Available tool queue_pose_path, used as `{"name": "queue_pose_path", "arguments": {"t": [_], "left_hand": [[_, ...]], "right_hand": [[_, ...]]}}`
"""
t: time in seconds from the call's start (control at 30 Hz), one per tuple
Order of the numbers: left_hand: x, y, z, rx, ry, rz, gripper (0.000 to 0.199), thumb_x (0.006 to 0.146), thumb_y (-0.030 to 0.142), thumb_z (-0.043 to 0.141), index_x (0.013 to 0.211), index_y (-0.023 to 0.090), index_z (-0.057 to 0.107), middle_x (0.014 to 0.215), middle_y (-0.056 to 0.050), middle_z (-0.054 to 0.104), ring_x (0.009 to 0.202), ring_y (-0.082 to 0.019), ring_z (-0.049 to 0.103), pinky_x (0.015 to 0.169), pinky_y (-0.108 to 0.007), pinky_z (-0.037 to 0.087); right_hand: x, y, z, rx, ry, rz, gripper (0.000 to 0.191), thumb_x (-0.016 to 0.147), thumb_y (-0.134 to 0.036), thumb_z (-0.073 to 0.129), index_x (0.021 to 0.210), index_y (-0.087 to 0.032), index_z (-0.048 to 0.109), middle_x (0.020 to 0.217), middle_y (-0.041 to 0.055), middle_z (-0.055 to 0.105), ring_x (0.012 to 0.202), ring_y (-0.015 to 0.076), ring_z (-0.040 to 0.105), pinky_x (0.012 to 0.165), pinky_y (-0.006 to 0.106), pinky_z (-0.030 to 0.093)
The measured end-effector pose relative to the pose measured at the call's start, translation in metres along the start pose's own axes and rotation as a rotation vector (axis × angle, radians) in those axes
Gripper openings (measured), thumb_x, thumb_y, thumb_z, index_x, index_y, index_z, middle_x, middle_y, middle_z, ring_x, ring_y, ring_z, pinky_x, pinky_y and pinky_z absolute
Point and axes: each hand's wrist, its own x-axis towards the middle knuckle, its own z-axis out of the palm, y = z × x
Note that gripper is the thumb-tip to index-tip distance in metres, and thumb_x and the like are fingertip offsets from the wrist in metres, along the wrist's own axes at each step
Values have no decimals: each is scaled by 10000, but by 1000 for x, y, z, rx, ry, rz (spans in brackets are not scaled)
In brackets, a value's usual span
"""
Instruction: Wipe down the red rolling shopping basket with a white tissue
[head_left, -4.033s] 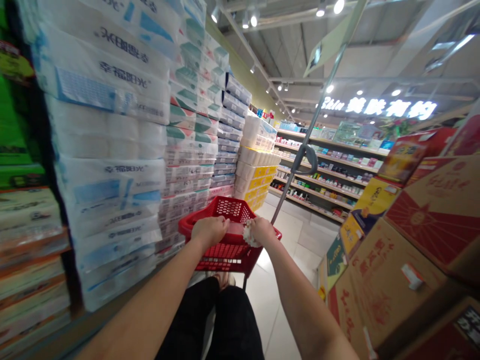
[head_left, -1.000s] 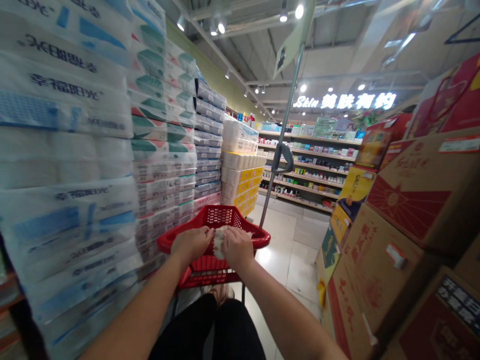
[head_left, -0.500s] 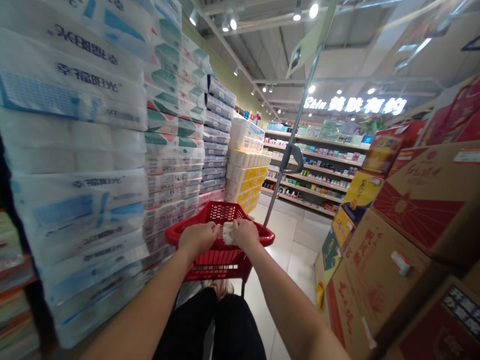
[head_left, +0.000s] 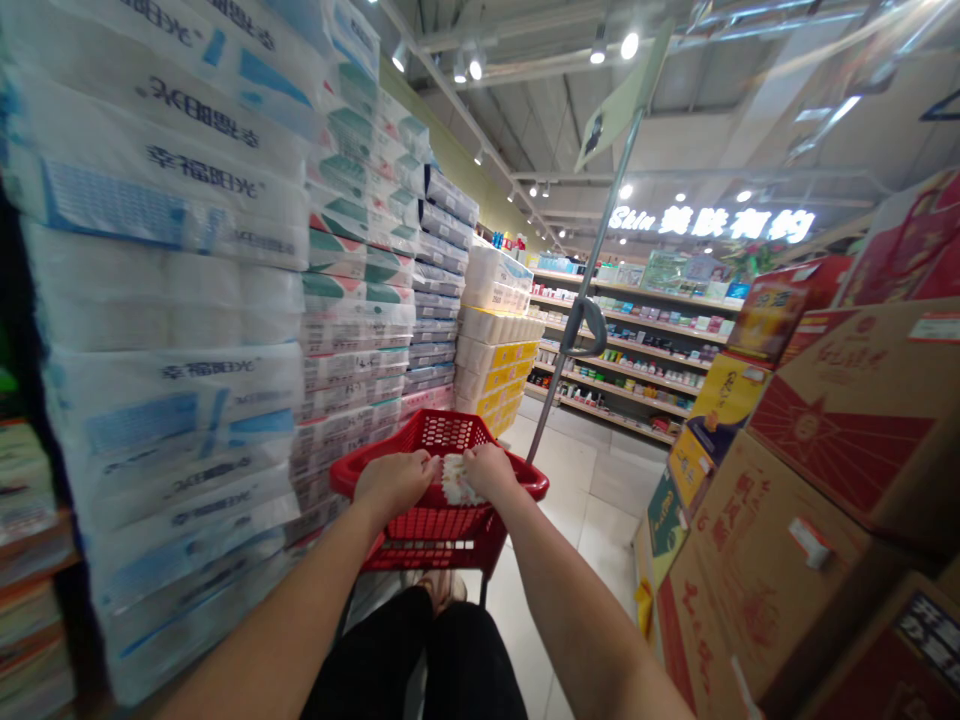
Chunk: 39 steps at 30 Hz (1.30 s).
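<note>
Both arms reach forward to a red plastic shopping cart (head_left: 427,553) in front of my legs. My left hand (head_left: 396,484) is closed over the left part of its handle. Closed on the right part is my right hand (head_left: 489,472), beside a tall metal pole. A small white piece with a frilly edge and faint coloured marks, like cloth or tissue (head_left: 457,482), hangs over the handle between the hands. It touches my right fingers; whether they pinch it cannot be made out. Fingertips of both hands are hidden under the grip.
Tall stacks of wrapped tissue packs (head_left: 217,300) rise close on the left. Cardboard cartons (head_left: 840,420) are piled on the right. The pole (head_left: 592,275) carries a grey hooked handle and a sign. Pale floor tiles (head_left: 551,510) lead to product shelves (head_left: 637,345) at the back.
The view has shifted slightly, so the tissue stacks sit further right and a little lower. More of the white frilly piece shows. Both hands keep their grip on the cart handle.
</note>
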Motion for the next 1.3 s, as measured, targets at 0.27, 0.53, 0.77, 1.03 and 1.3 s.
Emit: {"name": "queue_pose_path", "arguments": {"t": [0.27, 0.53, 0.77, 1.03, 1.3], "left_hand": [[-2, -2, -1, -31, 9, -17, 553, 933, 528, 223, 1039, 202, 658, 965, -120, 728, 939, -270, 674, 806, -387, 470], [1, -3, 0, -6, 17, -10, 532, 937, 502, 216, 1015, 214, 657, 955, -115, 733, 925, -270, 680, 780, -388, 476], [-4, -3, -3, 6, 30, -25, 531, 940, 492, 220, 1016, 202, 659, 945, -119, 730, 918, -269, 678, 765, -373, 471], [-4, -6, -4, 12, 21, -34, 541, 940, 508, 219, 1008, 207, 664, 923, -117, 732, 911, -266, 682, 781, -377, 475], [-5, -7, -2, 17, 50, -6, 557, 948, 499, 195, 1018, 197, 657, 937, -124, 731, 913, -268, 683, 765, -374, 475]], "right_hand": [[-39, -9, 32, 94, 396, -56, 325, 986, -257, 366, 1124, -184, 651, 1177, 104, 662, 1084, 189, 610, 968, 302, 427], [9, 6, 1, 83, 44, 62, 359, 973, -236, 389, 899, -101, 713, 921, 158, 720, 872, 220, 689, 744, 283, 487], [-27, -8, 28, 69, 313, -38, 356, 994, -277, 337, 1120, -186, 657, 1158, 112, 671, 1039, 214, 633, 909, 328, 456], [-17, -14, 20, 133, 189, 9, 366, 984, -266, 346, 919, -157, 689, 956, 123, 714, 890, 214, 671, 802, 306, 479], [8, -13, 11, 194, 85, 122, 369, 971, -254, 360, 901, -119, 697, 919, 161, 719, 857, 242, 685, 724, 310, 482]]}}
